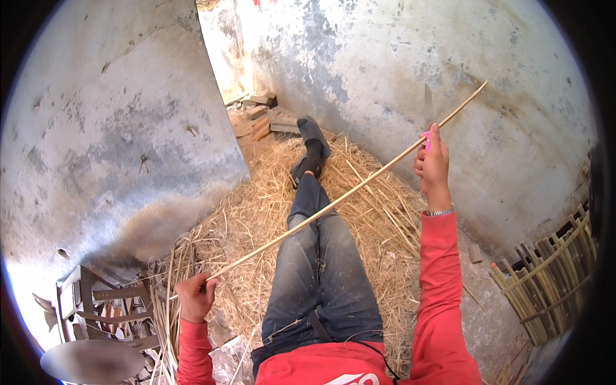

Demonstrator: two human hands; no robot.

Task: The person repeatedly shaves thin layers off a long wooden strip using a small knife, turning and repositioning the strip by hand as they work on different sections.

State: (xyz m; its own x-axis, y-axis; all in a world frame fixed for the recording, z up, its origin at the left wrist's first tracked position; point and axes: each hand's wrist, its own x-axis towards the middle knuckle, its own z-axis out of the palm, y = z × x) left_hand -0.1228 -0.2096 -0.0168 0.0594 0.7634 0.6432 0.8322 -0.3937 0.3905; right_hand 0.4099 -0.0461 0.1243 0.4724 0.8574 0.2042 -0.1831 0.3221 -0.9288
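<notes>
1. Left hand: your left hand [194,298] is closed around the near end of a long, thin, pale-yellow wooden strip [321,212], with the thumb pressed against it.
2. Right hand: your right hand [433,162] is wrapped around the pink handle of a grey-bladed knife [428,109]. The blade points away from you.
3. Strip position: the strip runs diagonally above your legs, from your left hand past your right hand to a free far tip. It crosses the knife beside your right thumb; contact with the cutting edge cannot be confirmed.
4. Floor, centre: dry, straw-coloured shavings [250,205] surround your legs and reach the floor's edge along the mottled, whitish wall [378,83].
5. Floor, left edge: slender, pale loose strips [172,308] lie beside a dark slatted frame [86,292].
6. Floor, right edge: a curved row of brown wooden slats [545,276] stands near the wall.
7. Floor, far edge: broken reddish-grey bricks [258,111] lie beyond your feet.
</notes>
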